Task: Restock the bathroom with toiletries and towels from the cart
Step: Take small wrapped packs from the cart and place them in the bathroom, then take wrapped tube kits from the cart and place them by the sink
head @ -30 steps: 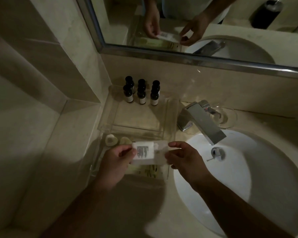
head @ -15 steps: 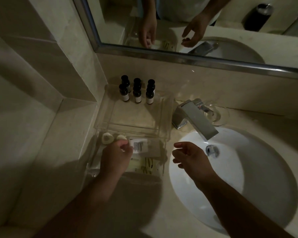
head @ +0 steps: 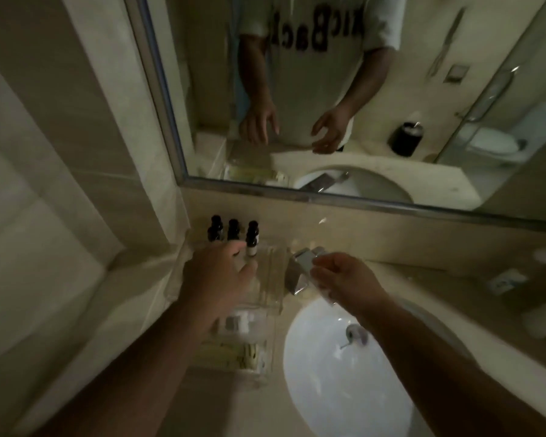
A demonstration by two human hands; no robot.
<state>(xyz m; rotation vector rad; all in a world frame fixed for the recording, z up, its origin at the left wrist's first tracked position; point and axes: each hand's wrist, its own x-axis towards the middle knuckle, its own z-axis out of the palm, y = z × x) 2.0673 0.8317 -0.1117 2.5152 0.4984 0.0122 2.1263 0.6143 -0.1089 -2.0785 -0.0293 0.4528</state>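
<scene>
A clear acrylic tray (head: 273, 275) stands on the counter left of the sink. Three small dark bottles (head: 234, 231) stand in a row at its back edge. In the tray's front compartment lies a white packet (head: 238, 323), with pale sachets (head: 234, 354) in front of it. My left hand (head: 216, 275) hovers over the tray's back compartment, fingers spread and empty, fingertips near the right bottle. My right hand (head: 344, 279) hangs over the faucet (head: 300, 272), fingers loosely curled, holding nothing. The image is blurred.
The white basin (head: 344, 373) fills the lower right, with the drain knob (head: 355, 334) at its back. A mirror (head: 360, 89) above the counter reflects both hands. Small white items (head: 506, 280) lie on the counter at far right. A tiled wall closes the left.
The white packet was let go into the tray's front compartment. My left hand has moved back over the tray toward the bottles, my right hand has risen over the faucet. The view tilted up.
</scene>
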